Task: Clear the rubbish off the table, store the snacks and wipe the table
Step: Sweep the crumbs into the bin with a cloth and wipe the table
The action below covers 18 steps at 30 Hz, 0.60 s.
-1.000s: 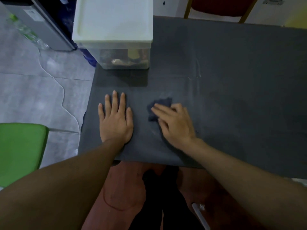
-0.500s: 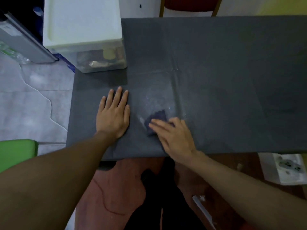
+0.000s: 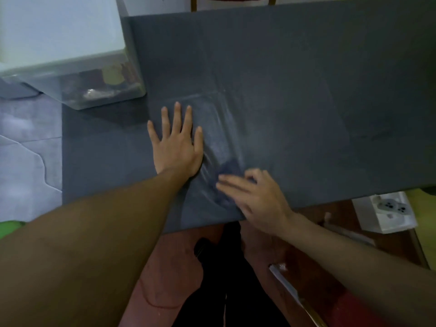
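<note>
A dark grey covered table [image 3: 306,90] fills most of the head view, with a reddish floor below its near edge. The left grip [image 3: 177,152] lies flat on the table, palm down, fingers straight and spread, holding nothing. Just to its right is the right grip [image 3: 262,204], blurred. Its fingers reach out fairly straight and press on a small dark wiping cloth [image 3: 230,167]. The cloth lies partly under those fingers and shows just beyond them. The covering is wrinkled between the two grips. Beyond the left grip and to its left, well apart, stands a clear storage box [image 3: 106,93] with a white lid and dim snacks inside. Right of the right grip, below the table edge, sits a white box [image 3: 387,213].
</note>
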Motion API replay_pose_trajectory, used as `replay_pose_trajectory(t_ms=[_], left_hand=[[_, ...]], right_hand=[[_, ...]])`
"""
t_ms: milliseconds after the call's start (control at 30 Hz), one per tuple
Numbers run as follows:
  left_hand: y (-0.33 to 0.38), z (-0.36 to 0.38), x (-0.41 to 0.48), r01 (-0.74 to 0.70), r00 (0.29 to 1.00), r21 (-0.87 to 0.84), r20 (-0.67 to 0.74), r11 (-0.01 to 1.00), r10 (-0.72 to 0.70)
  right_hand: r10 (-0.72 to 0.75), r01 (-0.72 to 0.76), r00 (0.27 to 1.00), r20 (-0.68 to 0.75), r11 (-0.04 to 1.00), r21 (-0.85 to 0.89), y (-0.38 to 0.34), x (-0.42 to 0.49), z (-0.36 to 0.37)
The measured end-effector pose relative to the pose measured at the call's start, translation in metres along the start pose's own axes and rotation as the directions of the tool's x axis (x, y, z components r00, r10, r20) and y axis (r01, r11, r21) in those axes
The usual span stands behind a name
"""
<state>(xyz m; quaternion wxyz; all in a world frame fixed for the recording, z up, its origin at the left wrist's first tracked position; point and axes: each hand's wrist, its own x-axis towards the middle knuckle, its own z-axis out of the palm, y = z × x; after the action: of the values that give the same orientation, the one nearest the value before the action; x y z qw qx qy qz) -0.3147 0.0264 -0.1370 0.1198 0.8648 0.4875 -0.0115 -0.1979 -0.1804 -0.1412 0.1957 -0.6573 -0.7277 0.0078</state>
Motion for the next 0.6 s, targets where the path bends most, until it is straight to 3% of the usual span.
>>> replay_pose_trajectory(t_ms=[100, 167, 267, 333, 367, 400, 500, 600], left_hand=[[0.001, 0.0, 0.0, -0.02, 1.0, 0.032, 0.01, 0.999, 0.019], [0.001, 0.001, 0.0, -0.025, 1.0, 0.041, 0.013, 0.999, 0.025], [0.0, 0.001, 0.0, -0.022, 1.0, 0.034, 0.009, 0.999, 0.022], [0.0, 0.001, 0.0, -0.025, 1.0, 0.031, 0.003, 0.999, 0.025], [0.0, 0.001, 0.0, -0.026, 1.0, 0.029, 0.005, 0.999, 0.026], [0.0, 0.001, 0.0, -0.027, 1.0, 0.029, 0.007, 0.999, 0.027], [-0.001, 0.002, 0.001, -0.032, 0.999, 0.035, 0.002, 0.999, 0.032], [0.0, 0.001, 0.001, -0.039, 0.999, 0.022, -0.006, 0.999, 0.039]], right_hand=[[-0.242, 0.243, 0.966, 0.093, 0.97, -0.007, 0.021, -0.012, -0.012], [-0.255, 0.263, 0.962, 0.096, 0.962, -0.074, 0.045, 0.006, -0.015], [0.008, -0.007, 1.0, 0.005, 0.991, -0.135, 0.061, 0.036, -0.014], [0.216, -0.222, 0.973, -0.081, 0.972, -0.075, 0.048, 0.042, -0.008], [0.249, -0.254, 0.964, -0.089, 0.966, -0.045, 0.036, 0.039, -0.005], [0.215, -0.217, 0.974, -0.065, 0.976, -0.031, 0.024, 0.033, -0.001], [-0.089, 0.089, 0.995, 0.045, 0.996, -0.01, 0.009, 0.013, -0.003], [-0.127, 0.129, 0.991, 0.033, 0.99, -0.055, 0.042, 0.026, -0.01]])
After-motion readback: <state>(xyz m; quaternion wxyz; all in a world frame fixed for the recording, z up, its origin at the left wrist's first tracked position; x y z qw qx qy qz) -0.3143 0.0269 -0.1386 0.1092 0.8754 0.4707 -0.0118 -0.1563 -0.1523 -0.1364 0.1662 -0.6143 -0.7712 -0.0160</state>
